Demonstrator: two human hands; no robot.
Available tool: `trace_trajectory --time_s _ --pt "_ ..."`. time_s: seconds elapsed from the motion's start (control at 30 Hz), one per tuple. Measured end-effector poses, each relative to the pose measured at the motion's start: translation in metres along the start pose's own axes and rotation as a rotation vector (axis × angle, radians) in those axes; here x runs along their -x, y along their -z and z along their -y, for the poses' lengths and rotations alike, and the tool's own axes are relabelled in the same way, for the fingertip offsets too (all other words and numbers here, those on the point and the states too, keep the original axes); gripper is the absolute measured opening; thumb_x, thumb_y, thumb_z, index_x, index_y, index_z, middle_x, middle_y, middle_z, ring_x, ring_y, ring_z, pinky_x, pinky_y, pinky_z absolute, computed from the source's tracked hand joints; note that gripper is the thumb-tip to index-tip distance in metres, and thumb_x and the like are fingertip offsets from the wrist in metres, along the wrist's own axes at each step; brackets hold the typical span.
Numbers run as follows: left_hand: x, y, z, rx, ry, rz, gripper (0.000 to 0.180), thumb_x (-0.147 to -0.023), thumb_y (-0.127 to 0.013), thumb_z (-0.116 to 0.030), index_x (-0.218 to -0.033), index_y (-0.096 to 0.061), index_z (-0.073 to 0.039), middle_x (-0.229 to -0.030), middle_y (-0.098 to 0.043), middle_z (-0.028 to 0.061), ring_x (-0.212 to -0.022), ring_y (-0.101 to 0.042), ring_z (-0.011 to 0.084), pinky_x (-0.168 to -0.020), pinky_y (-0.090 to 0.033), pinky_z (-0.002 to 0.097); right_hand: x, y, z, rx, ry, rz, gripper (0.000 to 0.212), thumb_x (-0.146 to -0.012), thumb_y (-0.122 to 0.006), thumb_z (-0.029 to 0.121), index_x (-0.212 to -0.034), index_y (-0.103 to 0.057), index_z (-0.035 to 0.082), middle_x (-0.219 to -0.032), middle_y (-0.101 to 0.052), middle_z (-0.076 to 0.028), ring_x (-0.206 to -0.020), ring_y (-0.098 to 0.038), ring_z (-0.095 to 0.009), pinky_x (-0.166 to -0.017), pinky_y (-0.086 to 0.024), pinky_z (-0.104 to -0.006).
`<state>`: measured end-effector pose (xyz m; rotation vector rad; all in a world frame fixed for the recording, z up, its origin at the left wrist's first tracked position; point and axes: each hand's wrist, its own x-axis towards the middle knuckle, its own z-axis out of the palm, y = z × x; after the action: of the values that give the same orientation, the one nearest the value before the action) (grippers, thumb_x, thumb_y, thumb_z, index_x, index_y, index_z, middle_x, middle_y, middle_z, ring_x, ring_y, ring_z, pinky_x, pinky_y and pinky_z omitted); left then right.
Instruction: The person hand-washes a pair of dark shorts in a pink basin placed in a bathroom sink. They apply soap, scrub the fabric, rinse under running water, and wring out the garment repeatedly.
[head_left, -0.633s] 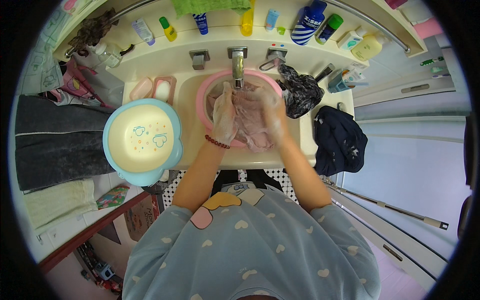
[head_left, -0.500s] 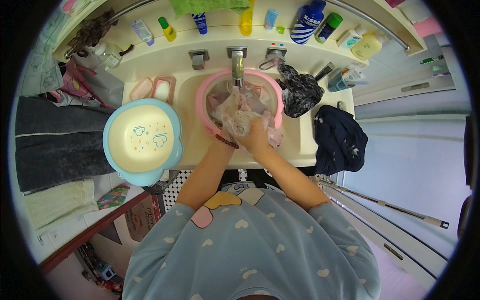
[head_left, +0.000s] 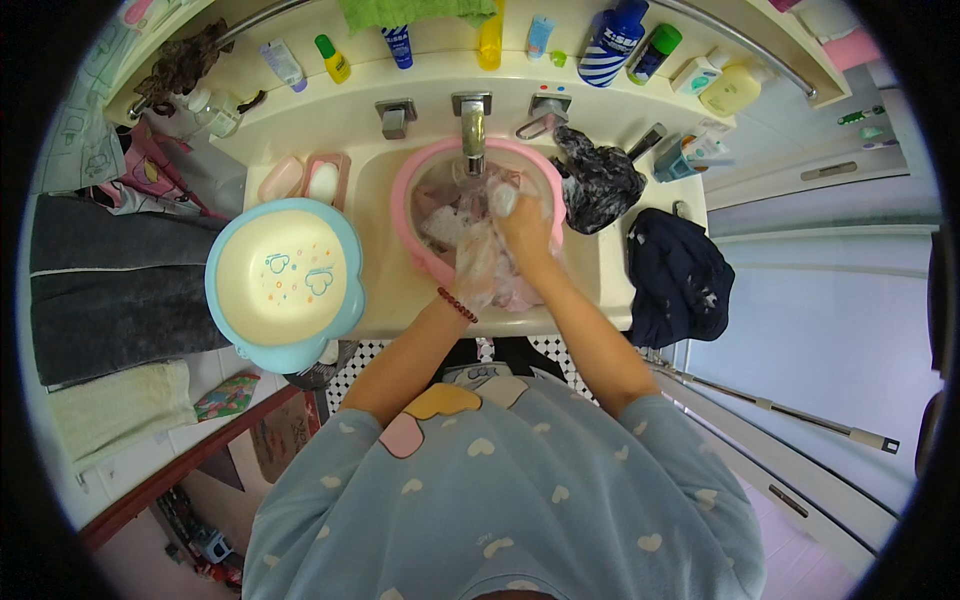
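A pink basin (head_left: pixel 401 205) stands in the sink under the faucet (head_left: pixel 473 135), holding soapy water and pinkish wet clothes. My right hand (head_left: pixel 523 228) is closed on a bunched, sudsy pale cloth (head_left: pixel 503 199) over the basin. At the near rim my left hand (head_left: pixel 474 272), below a dark red bead bracelet, grips a wet part of the pale cloth. Suds and cloth partly cover its fingers. A fold of pink wet fabric (head_left: pixel 518 294) hangs over the basin's near edge beside my hands.
A blue-rimmed cream basin (head_left: pixel 285 352) sits at the left. Soapy black clothing (head_left: pixel 603 190) and a dark navy garment (head_left: pixel 680 275) lie at the right. Soap dishes (head_left: pixel 283 180) are on the left counter; bottles and tubes line the shelf (head_left: pixel 440 80) behind the faucet.
My right hand has moved up and away from my left, toward the faucet. My left hand has drawn back to the near rim, the cloth now between them.
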<state>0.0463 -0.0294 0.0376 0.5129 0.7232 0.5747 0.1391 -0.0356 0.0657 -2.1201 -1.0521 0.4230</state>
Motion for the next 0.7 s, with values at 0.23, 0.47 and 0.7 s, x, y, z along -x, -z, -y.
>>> trace_trajectory --time_s 0.23,0.47,0.7 --pt "-0.019 0.052 0.011 0.347 0.147 0.153 0.034 -0.092 -0.038 -0.03 -0.115 -0.048 -0.006 -0.103 -0.056 0.0053 -0.098 -0.053 0.017 -0.084 -0.045 0.0333 0.029 -0.019 -0.005 0.024 0.43 -0.08 0.016 -0.069 -0.062 0.022 -0.074 -0.061 0.007 -0.066 -0.059 -0.014 -0.066 -0.057 -0.034 -0.059 -0.044 -0.0432" --pt "-0.021 0.032 -0.003 -0.06 -0.066 0.096 0.024 -0.09 -0.042 -0.023 -0.106 -0.05 -0.008 -0.104 -0.054 0.0043 -0.093 -0.054 0.0145 -0.076 -0.048 0.0277 0.028 -0.022 0.008 0.204 0.217 0.131 0.023 -0.066 -0.063 0.017 -0.079 -0.06 -0.001 -0.07 -0.059 -0.016 -0.068 -0.059 -0.031 -0.061 -0.044 -0.0423" --pt "-0.012 0.018 -0.005 0.062 0.094 0.031 0.027 -0.089 -0.043 -0.019 -0.11 -0.052 -0.006 -0.104 -0.056 0.0034 -0.095 -0.055 0.0137 -0.081 -0.046 0.0289 0.003 -0.022 -0.03 0.019 0.017 0.109 0.026 -0.069 -0.062 0.02 -0.08 -0.061 -0.003 -0.07 -0.06 -0.018 -0.062 -0.06 -0.031 -0.053 -0.046 -0.0403"
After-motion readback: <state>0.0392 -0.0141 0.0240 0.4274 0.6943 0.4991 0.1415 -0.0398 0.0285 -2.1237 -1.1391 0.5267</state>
